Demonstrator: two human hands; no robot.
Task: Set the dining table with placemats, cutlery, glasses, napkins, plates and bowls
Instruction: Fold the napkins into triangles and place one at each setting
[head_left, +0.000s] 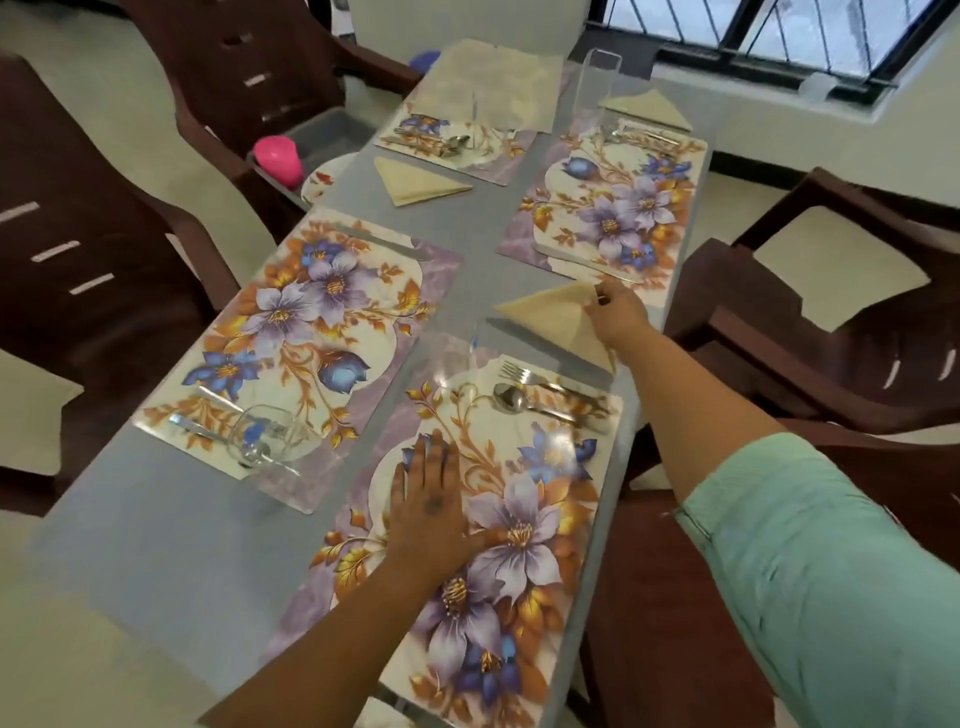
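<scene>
The right hand (615, 312) pinches the folded napkin (558, 319) beside the fork (540, 382) to set it straight, while the flat, open left hand (428, 499) presses the near placemat (519, 545) so it stays put

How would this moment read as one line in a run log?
step: placing napkin | right hand: pinching napkin | left hand: flat on near placemat | plates: none set

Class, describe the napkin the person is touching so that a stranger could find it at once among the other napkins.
Start at the grey table and find the nearest floral placemat. Just beyond its fork lies a cream napkin folded into a triangle. Unlike the other napkins, the right hand pinches its corner.
</scene>
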